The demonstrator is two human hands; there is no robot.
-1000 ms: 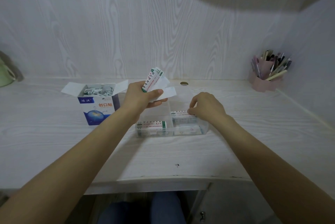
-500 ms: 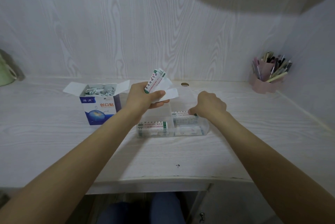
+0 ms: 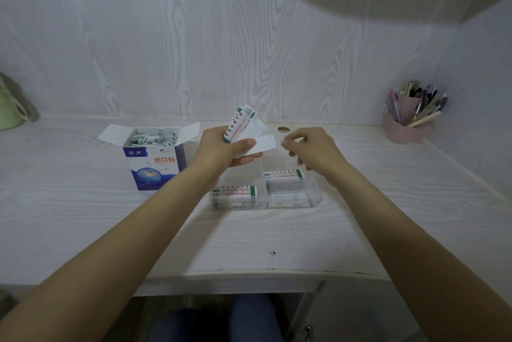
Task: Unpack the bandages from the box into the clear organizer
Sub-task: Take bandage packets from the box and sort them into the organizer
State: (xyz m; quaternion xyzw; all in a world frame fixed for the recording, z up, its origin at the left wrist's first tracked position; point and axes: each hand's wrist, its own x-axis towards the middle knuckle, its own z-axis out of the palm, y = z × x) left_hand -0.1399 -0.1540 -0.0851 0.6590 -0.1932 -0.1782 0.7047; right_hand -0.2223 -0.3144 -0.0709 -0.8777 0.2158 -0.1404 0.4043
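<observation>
1. The pale green rounded container [image 3: 9, 111], far left of the blue-and-white cardboard bandage box [image 3: 152, 164], is cut off by the frame edge.
2. The right hand [image 3: 313, 150] is motion-blurred; its grip cannot be told.
3. Print on the paper-wrapped bandages [image 3: 240, 127] is too small to read.

Pale wood-grain desk [image 3: 83, 217] carries bandage box [image 3: 153, 163], clear organizer [image 3: 314, 197], pink pen holder [image 3: 406, 131], green mug [image 3: 9, 113].

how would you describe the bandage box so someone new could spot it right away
Start at the white wood-grain desk and look left of the clear organizer, beside the left hand. The bandage box stands upright there, flaps open, wrapped bandages showing inside. It is the only blue-and-white carton, with red characters on its front.
</observation>
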